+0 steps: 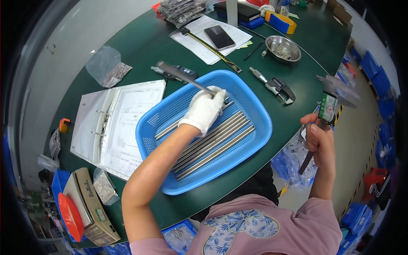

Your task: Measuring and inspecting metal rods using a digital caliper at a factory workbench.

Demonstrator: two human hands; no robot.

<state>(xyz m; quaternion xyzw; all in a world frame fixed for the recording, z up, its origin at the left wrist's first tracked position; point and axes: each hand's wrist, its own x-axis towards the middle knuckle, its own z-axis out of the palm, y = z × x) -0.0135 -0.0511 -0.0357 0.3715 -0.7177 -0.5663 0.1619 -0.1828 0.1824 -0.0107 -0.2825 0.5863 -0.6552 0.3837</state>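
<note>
Our L hand (203, 111), in a white glove, is over the blue basket (266, 136), its fingers pinching a metal rod (187, 79) near one end; rod's tilted, other end blurred & sticking out past the basket's upper-L rim, above a digital gauge (190, 73). More rods (221, 135) lie in the basket, most side by side on a slant, some partly hidden by our glove/wrist. Our R hand (319, 137), bare, is just off the R edge of the green surface (316, 36), fingers bent round a caliper (328, 106) w/ its jaws up top; they're blurred, so can't tell if they're apart. Rod & caliper are well apart. R of basket we've got a micrometer (276, 86), & beyond it a metal bowl (298, 55) w/ small pcs inside. At the back: phone (219, 37) on papers (204, 26), yellow/blk tape rule (212, 50) alongside. L of basket: open ring binder (132, 121) w/ printed sheets.
</note>
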